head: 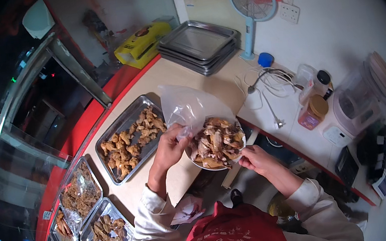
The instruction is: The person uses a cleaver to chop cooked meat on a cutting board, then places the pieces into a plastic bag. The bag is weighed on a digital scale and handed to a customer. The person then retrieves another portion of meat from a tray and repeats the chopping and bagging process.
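Note:
A round white bowl (202, 168) heaped with cooked meat pieces (216, 141) is in front of me, over the counter's front edge. A clear plastic bag (190, 102) stands up over the bowl's far left side. My left hand (172, 147) pinches the bag's near edge beside the meat. My right hand (255, 160) grips the bowl's right rim; whether it also has some of the bag is hidden. Left of the bowl, on the counter, lies a metal tray (132, 174) with browned fried pieces (123, 149) in two groups.
Several food trays (107, 234) line the counter's left side by the window. Stacked metal trays (199, 43) stand at the back, near a blue electric swatter (249, 36). White cables (268, 77), jars (313, 112) and a blender-like appliance (353, 103) occupy the right-hand worktop.

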Demonstrator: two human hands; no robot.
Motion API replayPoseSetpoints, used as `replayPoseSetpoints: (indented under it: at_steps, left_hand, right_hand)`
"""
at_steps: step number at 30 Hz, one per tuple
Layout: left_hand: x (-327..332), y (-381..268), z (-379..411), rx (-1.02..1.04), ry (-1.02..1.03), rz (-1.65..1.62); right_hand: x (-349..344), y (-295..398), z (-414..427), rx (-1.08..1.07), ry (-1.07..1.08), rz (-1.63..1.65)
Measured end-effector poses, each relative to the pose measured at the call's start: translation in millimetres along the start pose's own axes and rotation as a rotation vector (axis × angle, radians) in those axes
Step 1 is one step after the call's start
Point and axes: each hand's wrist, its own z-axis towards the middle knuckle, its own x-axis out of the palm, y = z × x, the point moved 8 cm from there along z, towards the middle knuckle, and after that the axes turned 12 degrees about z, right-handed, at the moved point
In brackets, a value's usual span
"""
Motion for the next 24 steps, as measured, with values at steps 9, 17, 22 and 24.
replayPoseSetpoints:
  at_steps: [9, 17, 22, 24]
  left_hand:
    - [20.1, -36.4, 15.4, -0.214, 0.062, 0.467]
    - [73.9, -64.4, 36.5, -0.056, -0.088, 0.247]
    - [29.2, -48.5, 32.9, -0.211, -0.318, -0.548]
    - [9.6, -44.7, 23.1, -0.215, -0.397, -0.616]
  right_hand:
    - [52.3, 32.1, 96.5, -0.077, 0.038, 0.068]
    - [93.7, 57.7, 130.8, -0.447, 0.379, 0.395]
    - [111.9, 159.6, 124.5, -0.410, -0.107, -1.300]
    - [159.7, 187.2, 120.4, -0.521, -0.128, -1.695]
